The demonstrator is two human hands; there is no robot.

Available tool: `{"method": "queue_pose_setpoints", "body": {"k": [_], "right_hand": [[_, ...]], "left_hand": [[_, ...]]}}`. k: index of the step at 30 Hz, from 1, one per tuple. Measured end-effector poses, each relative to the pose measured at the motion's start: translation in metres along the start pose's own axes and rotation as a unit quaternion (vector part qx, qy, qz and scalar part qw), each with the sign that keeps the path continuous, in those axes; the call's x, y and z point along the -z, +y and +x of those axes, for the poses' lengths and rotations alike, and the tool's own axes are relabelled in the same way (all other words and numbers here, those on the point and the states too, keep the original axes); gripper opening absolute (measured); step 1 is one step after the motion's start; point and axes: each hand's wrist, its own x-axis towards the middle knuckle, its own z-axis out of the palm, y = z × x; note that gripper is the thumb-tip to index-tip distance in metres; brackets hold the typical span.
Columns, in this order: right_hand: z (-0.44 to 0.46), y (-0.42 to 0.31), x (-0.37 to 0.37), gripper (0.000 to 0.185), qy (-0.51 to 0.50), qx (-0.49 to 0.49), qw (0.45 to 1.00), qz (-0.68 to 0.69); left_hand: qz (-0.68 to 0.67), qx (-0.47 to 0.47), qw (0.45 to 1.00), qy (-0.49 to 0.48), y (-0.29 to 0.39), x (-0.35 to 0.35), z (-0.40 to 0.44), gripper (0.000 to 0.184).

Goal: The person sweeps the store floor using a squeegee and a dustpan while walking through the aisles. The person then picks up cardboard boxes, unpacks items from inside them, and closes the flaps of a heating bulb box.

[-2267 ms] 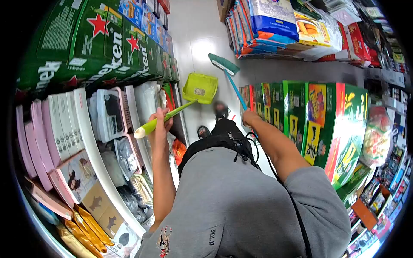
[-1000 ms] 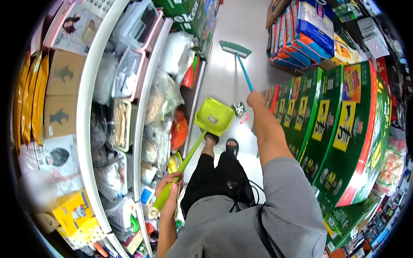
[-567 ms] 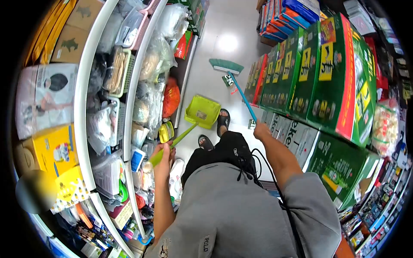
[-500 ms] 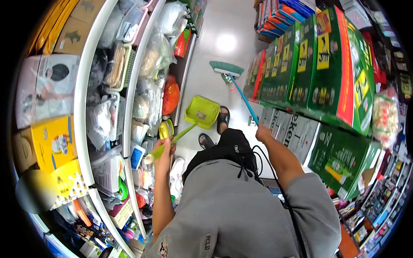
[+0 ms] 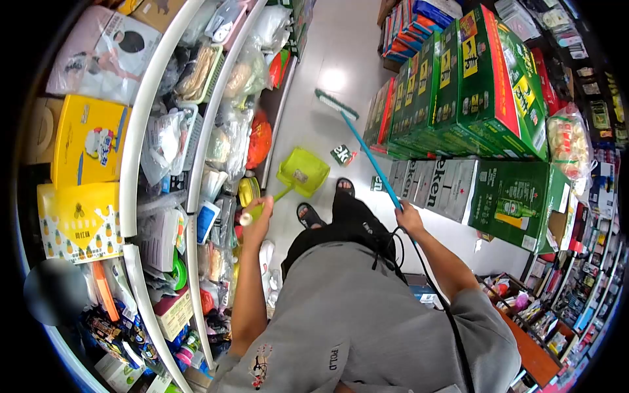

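My left hand point(image 5: 261, 219) is closed around the handle of a lime-green dustpan point(image 5: 304, 171), whose pan is down by the floor just ahead of my feet. The blue pole of a broom point(image 5: 370, 157) is gripped in my right hand point(image 5: 409, 217). Farther out, the green broom head point(image 5: 337, 105) is tilted with its pale bristles showing; whether it touches the floor I cannot tell. Between broom head and dustpan, to the pan's right, lies a green and white printed scrap point(image 5: 343, 155) with a bit of red beside it.
On the left run shelves point(image 5: 204, 124) packed with bagged goods and baskets. Stacked green cartons point(image 5: 452, 85) line the right side above grey printed boxes point(image 5: 436, 190). My sandaled feet point(image 5: 311, 215) stand on the pale tiled aisle point(image 5: 321, 59). A black cord point(image 5: 422, 262) hangs beside my right arm.
The broom head has tipped over and come away from the scrap, which now shows fully and lies closer to my feet. The dustpan stays in about the same place.
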Motion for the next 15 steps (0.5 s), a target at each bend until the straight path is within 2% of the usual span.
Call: {"method": "queue_pose_setpoints", "body": {"k": [1, 3, 5, 7, 9, 11, 12, 15], "right_hand": [[0.028, -0.015, -0.001, 0.042, 0.002, -0.038, 0.999, 0.038], [0.094, -0.046, -0.003, 0.041, 0.021, -0.073, 0.99, 0.116], [0.152, -0.102, 0.025, 0.043, 0.02, -0.112, 0.977, 0.18], [0.25, -0.111, 0.012, 0.047, 0.09, -0.058, 0.993, 0.054], [0.312, -0.136, 0.032, 0.042, 0.113, -0.069, 0.989, 0.062], [0.352, -0.166, 0.072, 0.034, 0.036, -0.137, 0.98, 0.143], [0.383, -0.163, 0.07, 0.031, 0.003, -0.159, 0.972, 0.175], [0.424, -0.146, 0.037, 0.025, -0.056, -0.207, 0.95, 0.227]], "left_hand": [[0.053, -0.033, 0.998, 0.004, 0.0, -0.003, -0.004, 0.027], [0.046, -0.047, 0.998, 0.003, -0.014, -0.007, -0.01, 0.021], [0.084, -0.08, 0.993, 0.02, -0.019, -0.016, -0.018, 0.018], [0.105, -0.117, 0.988, 0.007, -0.014, -0.025, -0.025, 0.017], [0.132, -0.085, 0.988, -0.003, -0.023, -0.025, -0.03, 0.017], [0.107, -0.02, 0.994, 0.028, -0.022, -0.029, -0.038, 0.018], [0.11, -0.016, 0.994, 0.003, -0.021, -0.025, -0.038, 0.017], [0.092, 0.017, 0.995, 0.023, -0.006, -0.03, -0.042, 0.016]]}}
